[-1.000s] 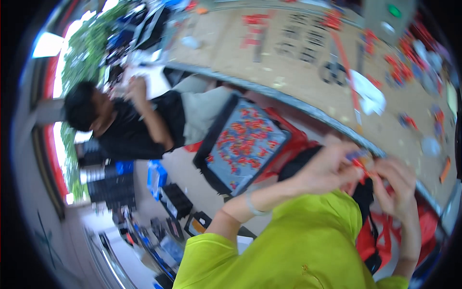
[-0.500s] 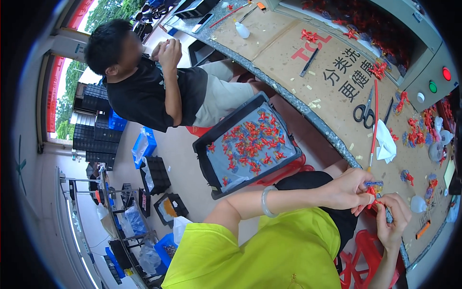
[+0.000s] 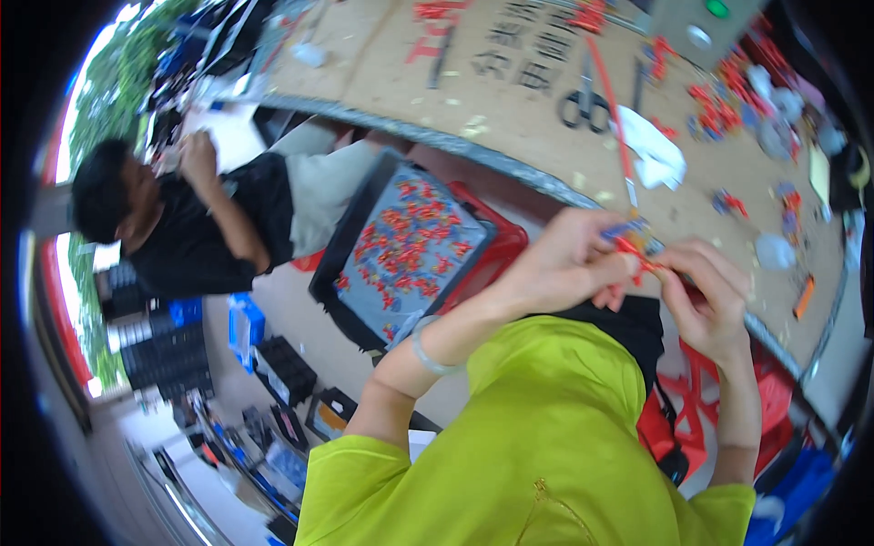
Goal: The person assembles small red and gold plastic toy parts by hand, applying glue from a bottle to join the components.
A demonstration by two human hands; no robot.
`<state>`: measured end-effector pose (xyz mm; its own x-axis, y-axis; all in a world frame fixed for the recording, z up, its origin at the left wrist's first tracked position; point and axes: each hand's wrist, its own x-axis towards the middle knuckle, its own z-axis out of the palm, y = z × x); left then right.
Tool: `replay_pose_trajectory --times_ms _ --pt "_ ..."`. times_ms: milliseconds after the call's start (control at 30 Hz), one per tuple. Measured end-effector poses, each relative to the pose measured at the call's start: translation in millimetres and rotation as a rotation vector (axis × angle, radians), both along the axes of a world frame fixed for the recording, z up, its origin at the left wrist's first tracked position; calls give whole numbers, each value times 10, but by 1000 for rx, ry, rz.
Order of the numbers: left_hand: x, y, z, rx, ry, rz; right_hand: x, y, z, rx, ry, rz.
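Between both hands, near the table's front edge, is a small red plastic figure [image 3: 626,244] with blue and yellowish translucent parts. My left hand [image 3: 574,259], with a pale bangle [image 3: 428,348] on its forearm, pinches it with thumb and fingers. From the other side my right hand [image 3: 708,293] closes its fingertips on the figure's red end. The fingers hide part of it, and blur hides its finer shape. Beyond my hands a red-handled brush [image 3: 612,109] and a crumpled white cloth [image 3: 654,150] lie on the cardboard-covered table [image 3: 510,118].
Black scissors [image 3: 584,111], more red figures [image 3: 715,111], a small translucent bottle [image 3: 775,251] and an orange cutter [image 3: 804,297] lie on the table. A black tray [image 3: 391,246] of red and blue figures stands left on a red stool [image 3: 503,246]. A seated co-worker [image 3: 196,214] is farther left.
My view has swung, so the table and co-worker sit lower and farther left in the picture. Both hands still hold the figure close together; the red button on the machine has left view.
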<state>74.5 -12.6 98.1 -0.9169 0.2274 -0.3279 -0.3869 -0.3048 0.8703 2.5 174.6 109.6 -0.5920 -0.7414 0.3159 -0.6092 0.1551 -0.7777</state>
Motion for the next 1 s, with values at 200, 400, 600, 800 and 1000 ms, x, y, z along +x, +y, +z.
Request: replay_pose_trajectory --times_ms 200,400,600,800,1000 --pt "103 -53 -33 -24 4 18 6 -39 -26 -10 12 29" --pt "77 240 -163 24 56 -17 171 237 -31 39 2 -105" --pt "163 218 -204 36 67 73 179 104 47 57 -62 -45" --pt "143 1 -83 93 -31 87 106 -67 25 20 68 -25" --pt "101 -89 -69 -27 -72 52 -11 -42 -167 -75 63 22"
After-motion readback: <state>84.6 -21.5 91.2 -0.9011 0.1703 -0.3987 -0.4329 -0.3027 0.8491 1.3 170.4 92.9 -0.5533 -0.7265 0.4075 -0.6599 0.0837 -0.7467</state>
